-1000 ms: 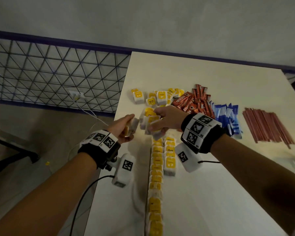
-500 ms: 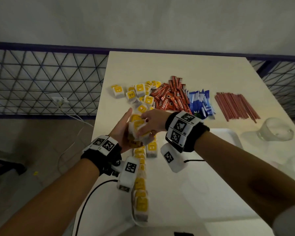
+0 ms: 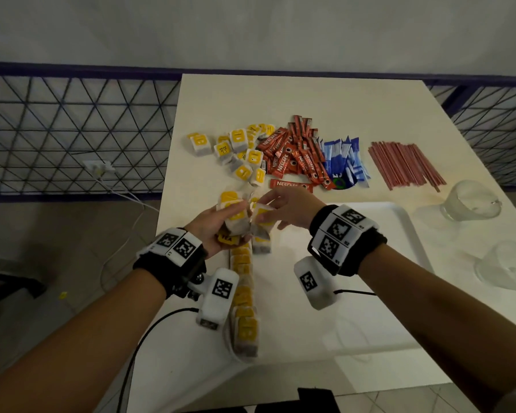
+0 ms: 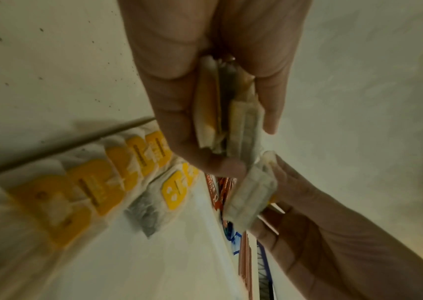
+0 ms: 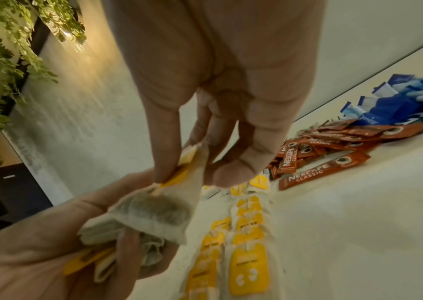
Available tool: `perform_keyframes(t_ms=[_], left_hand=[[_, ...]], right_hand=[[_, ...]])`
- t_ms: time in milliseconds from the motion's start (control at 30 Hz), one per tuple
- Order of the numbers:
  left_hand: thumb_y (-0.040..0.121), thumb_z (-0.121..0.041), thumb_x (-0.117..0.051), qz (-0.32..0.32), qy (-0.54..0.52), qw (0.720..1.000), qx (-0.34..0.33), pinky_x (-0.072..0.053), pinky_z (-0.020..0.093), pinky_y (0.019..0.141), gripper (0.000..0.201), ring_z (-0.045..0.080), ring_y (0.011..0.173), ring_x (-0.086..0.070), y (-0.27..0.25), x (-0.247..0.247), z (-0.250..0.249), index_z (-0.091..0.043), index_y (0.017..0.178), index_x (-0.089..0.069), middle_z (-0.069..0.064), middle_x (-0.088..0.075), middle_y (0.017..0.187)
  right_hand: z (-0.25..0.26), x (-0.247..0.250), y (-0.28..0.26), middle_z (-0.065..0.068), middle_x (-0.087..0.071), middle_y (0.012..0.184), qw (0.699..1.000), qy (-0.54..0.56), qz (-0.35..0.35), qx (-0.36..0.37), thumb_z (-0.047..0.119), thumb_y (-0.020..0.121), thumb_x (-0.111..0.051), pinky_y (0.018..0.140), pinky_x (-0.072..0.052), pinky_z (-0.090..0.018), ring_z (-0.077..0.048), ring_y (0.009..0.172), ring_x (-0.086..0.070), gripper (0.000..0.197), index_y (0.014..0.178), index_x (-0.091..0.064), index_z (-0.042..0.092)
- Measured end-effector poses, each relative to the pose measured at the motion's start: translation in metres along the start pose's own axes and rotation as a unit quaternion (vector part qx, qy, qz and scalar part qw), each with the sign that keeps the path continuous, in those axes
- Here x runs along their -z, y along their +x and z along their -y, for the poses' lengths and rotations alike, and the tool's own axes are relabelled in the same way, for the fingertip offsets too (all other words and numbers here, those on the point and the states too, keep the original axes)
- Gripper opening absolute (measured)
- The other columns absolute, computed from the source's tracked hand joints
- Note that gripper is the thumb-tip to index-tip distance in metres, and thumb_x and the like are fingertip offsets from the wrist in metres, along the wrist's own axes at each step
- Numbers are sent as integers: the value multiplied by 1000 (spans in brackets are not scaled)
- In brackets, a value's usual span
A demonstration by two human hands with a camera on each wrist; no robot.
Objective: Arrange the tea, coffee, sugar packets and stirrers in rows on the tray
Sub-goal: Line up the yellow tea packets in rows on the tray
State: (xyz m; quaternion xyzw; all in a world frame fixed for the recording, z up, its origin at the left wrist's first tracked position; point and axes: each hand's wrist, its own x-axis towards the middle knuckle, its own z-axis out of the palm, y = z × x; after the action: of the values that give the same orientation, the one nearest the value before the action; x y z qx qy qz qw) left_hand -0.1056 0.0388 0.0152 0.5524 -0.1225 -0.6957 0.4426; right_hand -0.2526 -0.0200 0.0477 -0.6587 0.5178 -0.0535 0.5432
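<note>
Tea bags point(image 3: 245, 296) with yellow tags lie in an overlapping row along the left side of the white tray point(image 3: 399, 231), running from 6 o'clock toward the middle of the head view; a second, much shorter row sits just to its right at the far end. Above that far end the left hand point(image 3: 218, 231) grips a small bunch of tea bags point(image 4: 228, 130), its fingers and thumb curled round them. The right hand point(image 3: 286, 208), just beside it at 3 o'clock, pinches a single tea bag point(image 5: 158, 211) by its top edge and yellow tag between thumb and fingertips; the bag hangs against the bunch in the left hand.

On the white worktop point(image 3: 310, 96) beyond the tray, at 12 o'clock from the hands, a loose heap of more tea bags point(image 3: 239, 156) lies touching a pile of red Nescafe coffee sticks point(image 3: 295, 156). One coffee stick point(image 3: 291, 185) lies apart, near the right hand's fingertips. Just to the right of the coffee pile sit blue sugar packets point(image 3: 344, 162), and farther toward 2 o'clock a bundle of reddish stirrers point(image 3: 405, 165) lies well apart from them. Two clear glass cups point(image 3: 471, 201) stand on the worktop at 3 o'clock, beside the tray's right edge.
</note>
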Motion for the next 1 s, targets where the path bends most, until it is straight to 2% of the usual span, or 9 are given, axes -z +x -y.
perform_keyframes(t_ms=[100, 233, 400, 533, 600, 700, 867, 933, 1000], left_hand=[[87, -14, -59, 16, 16, 1000, 3, -51, 23, 43, 4, 16, 48, -61, -5, 1, 5, -12, 88, -61, 6, -66, 65], [87, -10, -58, 37, 41, 998, 12, -49, 21, 42, 3, 14, 44, -60, -11, 0, 11, -8, 87, -61, 4, -66, 59], [84, -7, -60, 44, 81, 996, 11, -49, 21, 41, 3, 15, 43, -57, -17, 1, 15, -5, 85, -62, 6, -64, 60], [84, -3, -60, 43, 108, 993, 5, -47, 21, 40, 3, 14, 42, -57, -20, 0, 18, -6, 84, -61, 4, -63, 56], [83, -2, -61, 32, 119, 992, 4, -46, 20, 39, 3, 14, 41, -57, -20, 0, 21, -5, 85, -61, 5, -62, 55], [82, -2, -62, 27, 124, 992, 10, -46, 20, 39, 8, 16, 43, -58, -21, 1, 24, -3, 90, -61, 9, -63, 65], [85, -7, -60, 16, 105, 994, 14, -47, 21, 39, 4, 14, 46, -61, -21, 9, 28, -4, 83, -62, 5, -67, 59], [86, -8, -60, 1, 85, 996, 16, -48, 20, 41, 5, 14, 46, -61, -21, 15, 27, -6, 81, -61, 5, -67, 59], [86, -9, -61, -17, 70, 997, 23, -49, 21, 43, 4, 14, 48, -62, -22, 22, 24, -8, 82, -60, 5, -67, 61]], right_hand=[[-5, 0, -6, -20, -67, 103, 1000, 7, -26, 17, 11, 80, -70, 48, -44, -13, -7, 56, -52, 28, 106, -60, 6], [-10, -4, -13, 1, -61, 73, 999, 29, -29, 28, 10, 79, -71, 44, -41, -9, 2, 44, -50, 24, 100, -59, 10], [-17, -8, -20, 2, -60, 73, 996, 75, -40, 29, 11, 77, -73, 57, -43, -19, -8, 59, -50, 22, 93, -58, 14], [-24, -11, -25, 1, -56, 65, 993, 101, -56, 21, 17, 78, -72, 57, -45, -20, -6, 54, -50, 21, 93, -58, 13], [-27, -12, -27, 1, -55, 66, 994, 100, -40, 13, 19, 80, -70, 58, -45, -20, -6, 55, -50, 22, 96, -57, 12], [-34, -12, -27, -3, -55, 73, 995, 104, -4, 4, 15, 81, -68, 59, -45, -21, -11, 62, -50, 24, 101, -57, 9], [-45, -11, -26, -1, -56, 68, 1000, 3, 3, -2, 16, 83, -67, 56, -44, -17, -10, 59, -50, 16, 95, -57, 12], [-50, -13, -23, 0, -55, 67, 999, -43, 14, -16, 16, 85, -65, 56, -43, -19, -11, 59, -49, 15, 97, -58, 11], [-55, -17, -19, 1, -54, 66, 996, -75, 30, -32, 16, 86, -64, 51, -43, -16, -8, 57, -49, 18, 102, -58, 9]])
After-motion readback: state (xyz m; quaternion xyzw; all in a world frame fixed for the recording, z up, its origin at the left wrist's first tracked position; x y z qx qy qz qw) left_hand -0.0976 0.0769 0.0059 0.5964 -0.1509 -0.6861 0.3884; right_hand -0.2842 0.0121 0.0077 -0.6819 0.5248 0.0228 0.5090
